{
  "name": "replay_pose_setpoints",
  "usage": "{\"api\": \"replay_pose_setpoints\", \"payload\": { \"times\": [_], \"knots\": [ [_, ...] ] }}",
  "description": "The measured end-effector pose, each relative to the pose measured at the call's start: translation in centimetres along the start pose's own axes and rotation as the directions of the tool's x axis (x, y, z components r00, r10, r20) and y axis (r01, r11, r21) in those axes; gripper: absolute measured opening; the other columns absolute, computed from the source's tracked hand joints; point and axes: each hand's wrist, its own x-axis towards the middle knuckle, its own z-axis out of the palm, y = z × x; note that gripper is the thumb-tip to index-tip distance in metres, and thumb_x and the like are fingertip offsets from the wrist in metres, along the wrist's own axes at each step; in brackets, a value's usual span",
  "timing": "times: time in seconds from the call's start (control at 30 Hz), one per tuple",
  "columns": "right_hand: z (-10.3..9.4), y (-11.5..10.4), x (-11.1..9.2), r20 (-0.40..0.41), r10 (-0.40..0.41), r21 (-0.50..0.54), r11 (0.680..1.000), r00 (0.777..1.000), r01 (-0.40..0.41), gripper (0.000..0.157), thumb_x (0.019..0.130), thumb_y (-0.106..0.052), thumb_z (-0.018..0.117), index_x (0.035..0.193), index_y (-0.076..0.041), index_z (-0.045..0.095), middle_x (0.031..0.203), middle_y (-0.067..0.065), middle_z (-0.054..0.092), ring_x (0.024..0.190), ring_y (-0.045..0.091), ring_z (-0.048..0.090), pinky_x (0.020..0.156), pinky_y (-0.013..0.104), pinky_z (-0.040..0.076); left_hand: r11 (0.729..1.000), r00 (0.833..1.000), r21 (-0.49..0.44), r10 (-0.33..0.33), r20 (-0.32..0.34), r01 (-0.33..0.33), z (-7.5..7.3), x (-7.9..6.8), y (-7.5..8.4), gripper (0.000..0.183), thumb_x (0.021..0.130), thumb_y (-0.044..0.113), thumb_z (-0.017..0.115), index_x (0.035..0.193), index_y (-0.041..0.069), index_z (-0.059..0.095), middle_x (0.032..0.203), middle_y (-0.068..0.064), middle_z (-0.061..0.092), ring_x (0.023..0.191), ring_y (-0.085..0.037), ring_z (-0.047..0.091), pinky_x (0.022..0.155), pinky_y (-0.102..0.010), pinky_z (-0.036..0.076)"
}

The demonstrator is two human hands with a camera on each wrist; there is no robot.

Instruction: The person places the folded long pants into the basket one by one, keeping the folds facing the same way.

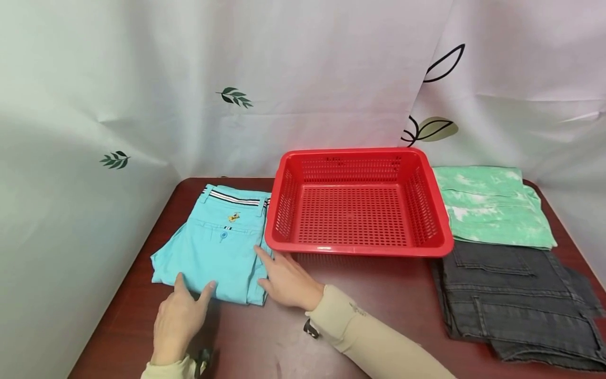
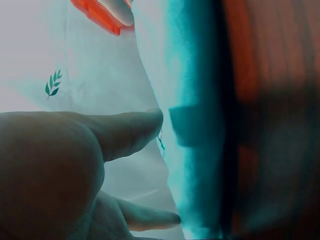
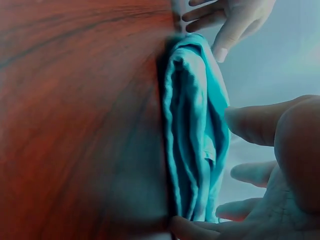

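Observation:
Folded light-blue pants (image 1: 222,247) lie on the table at the left, with a striped waistband, a small embroidered emblem and a buttoned pocket facing up. My left hand (image 1: 180,318) is at their near left edge, index finger and thumb extended over the fabric. In the left wrist view, the thumb tip touches the light-blue cloth (image 2: 190,165). Along the right edge of the pants is my right hand (image 1: 291,281), its fingers spread and fairly straight. The right wrist view shows the folded layers (image 3: 192,130) side-on, with right-hand fingertips close against them. Neither hand grips the fabric.
A red perforated basket (image 1: 352,247) with nothing in it stands right of the pants, close beside them. Folded green tie-dye clothing (image 1: 497,210) and folded dark grey jeans (image 1: 516,295) lie at the right. A white leaf-print curtain (image 1: 303,68) hangs behind the brown table (image 1: 265,342).

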Motion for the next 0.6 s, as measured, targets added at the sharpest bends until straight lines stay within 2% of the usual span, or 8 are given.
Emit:
{"api": "replay_pose_setpoints", "payload": {
  "times": [0.13,0.37,0.6],
  "knots": [
    [0.2,-0.1,0.0,0.021,0.008,-0.043,0.999,1.0,-0.007,0.064,0.09,-0.029,0.059,0.145,-0.011,0.031,0.15,0.015,0.022,0.138,0.026,0.019,0.108,0.034,0.027,1.0,1.0,-0.018,0.008,0.007,-0.008,0.3,0.2,-0.2,0.106,0.084,0.069,0.039,0.141,-0.015,0.006,0.126,-0.043,0.035,0.115,-0.058,0.034,0.091,-0.063,0.032],
    [0.3,0.0,-0.1,0.063,0.025,-0.106,0.994,0.998,-0.018,0.061,0.092,-0.03,0.056,0.145,-0.012,0.033,0.152,0.012,0.018,0.14,0.025,0.015,0.108,0.033,0.025,0.996,0.999,-0.082,0.032,-0.037,-0.035,0.7,0.7,-0.1,0.104,0.085,0.064,0.044,0.141,-0.016,0.007,0.127,-0.044,0.032,0.116,-0.058,0.031,0.094,-0.063,0.028],
    [0.3,0.1,-0.1,0.051,0.004,-0.156,0.988,0.999,0.004,0.059,0.091,-0.032,0.057,0.143,-0.014,0.037,0.15,0.012,0.025,0.138,0.024,0.022,0.107,0.034,0.028,0.982,0.997,-0.188,-0.019,-0.079,0.004,0.5,1.1,0.2,0.102,0.086,0.062,0.044,0.144,-0.01,0.003,0.134,-0.043,0.023,0.121,-0.055,0.027,0.096,-0.063,0.026]
  ]
}}
